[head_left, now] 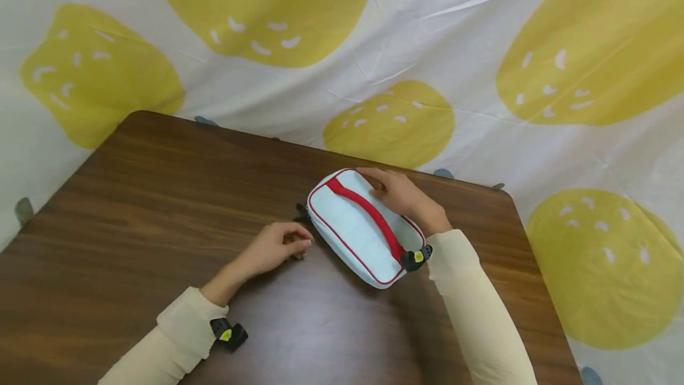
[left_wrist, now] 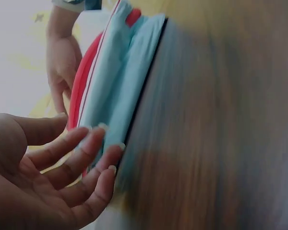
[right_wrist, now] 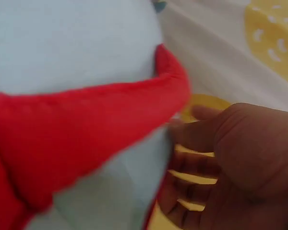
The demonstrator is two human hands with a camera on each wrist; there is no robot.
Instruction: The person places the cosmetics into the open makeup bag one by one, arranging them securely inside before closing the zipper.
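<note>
I see the pale blue pouch lying diagonally on the table, my right hand resting with relaxed fingers on its far end, my left hand loosely curled, empty, just beside its near-left corner.

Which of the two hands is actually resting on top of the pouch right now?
The right hand, fingers laid on the far edge of the light blue fabric pouch with red strap. The left hand sits on the brown wooden table beside its near end.
</note>
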